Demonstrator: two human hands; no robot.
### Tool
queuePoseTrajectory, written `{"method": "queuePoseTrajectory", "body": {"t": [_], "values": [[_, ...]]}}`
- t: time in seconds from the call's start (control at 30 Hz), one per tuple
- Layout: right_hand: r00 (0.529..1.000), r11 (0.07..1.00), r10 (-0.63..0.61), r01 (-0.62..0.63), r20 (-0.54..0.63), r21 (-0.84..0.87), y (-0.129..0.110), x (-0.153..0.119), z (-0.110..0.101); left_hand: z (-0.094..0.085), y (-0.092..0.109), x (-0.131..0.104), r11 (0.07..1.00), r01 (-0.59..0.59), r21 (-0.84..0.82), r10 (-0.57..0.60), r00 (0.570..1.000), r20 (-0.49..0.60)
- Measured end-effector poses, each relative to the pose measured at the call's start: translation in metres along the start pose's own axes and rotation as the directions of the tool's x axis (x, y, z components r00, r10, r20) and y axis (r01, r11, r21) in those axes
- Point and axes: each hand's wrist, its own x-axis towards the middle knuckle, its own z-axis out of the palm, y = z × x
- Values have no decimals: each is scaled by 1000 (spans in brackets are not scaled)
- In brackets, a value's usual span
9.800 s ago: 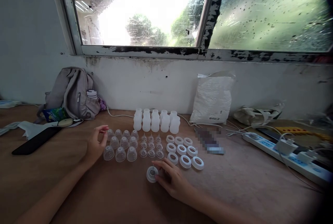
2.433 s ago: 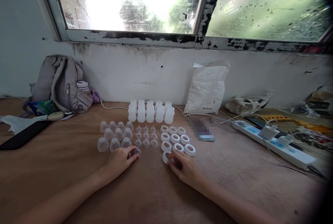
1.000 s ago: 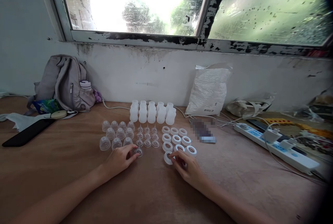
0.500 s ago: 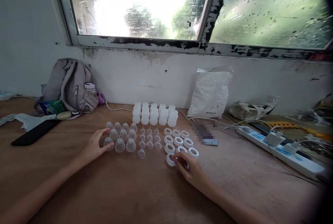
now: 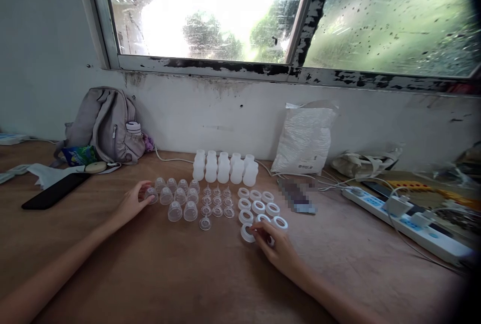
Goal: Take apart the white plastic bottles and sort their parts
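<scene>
My left hand [image 5: 132,205] is closed round a clear plastic bottle cap [image 5: 151,195], thumb and fingers on its sides, at the left end of a group of similar dome-shaped caps [image 5: 175,211]. In the middle lie several clear bottle nipples [image 5: 205,222], set out in rows. My right hand [image 5: 276,244] has its fingertips pinched at the right edge of a white collar ring [image 5: 247,233], the nearest of several such rings [image 5: 258,207]. Part of another ring is hidden behind the fingers. Behind everything stand two rows of small white bottles [image 5: 223,171].
A grey backpack [image 5: 108,126] and a black phone [image 5: 56,191] are at the left. A white plastic bag [image 5: 303,138] leans against the wall. To the right lies a power strip [image 5: 406,223] with cables, next to a cloth bag [image 5: 358,163].
My left hand has moved left and slightly away from me, taking one clear cap out of the front row. My right hand stays at the same ring. The view has shifted slightly.
</scene>
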Motion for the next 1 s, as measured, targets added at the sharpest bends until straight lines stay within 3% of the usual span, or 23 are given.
{"method": "queuePoseTrajectory", "body": {"t": [0.13,0.23,0.37,0.5,0.6,0.73,0.83,0.9,1.0], "values": [[1000,1000,1,-1,10,4,-1,0,-1,8,-7,5,998,16,-62,-15,1000,17],[1000,1000,0,0,6,9,-1,0,-1,7,0,2,1000,-11,-10,11,1000,-14],[1000,1000,-8,8,-1,-6,-1,0,-1,1,26,-8,959,-206,193,232,964,-129],[1000,1000,-10,10,-8,-20,-2,0,-1,7,63,-22,873,-425,238,446,894,-37],[1000,1000,-12,12,-4,-10,-2,0,-1,18,82,-29,838,-494,232,492,868,69],[1000,1000,-20,20,-1,-5,-1,-1,-1,30,87,-30,870,-446,211,415,893,174],[1000,1000,-17,17,6,-7,-1,-1,-1,30,85,-29,863,-456,215,432,889,154],[1000,1000,-16,16,5,-10,-1,-1,-1,29,87,-30,828,-509,234,490,861,138],[1000,1000,-21,21,1,-6,0,-1,-1,32,100,-31,743,-621,249,592,784,187]]}}
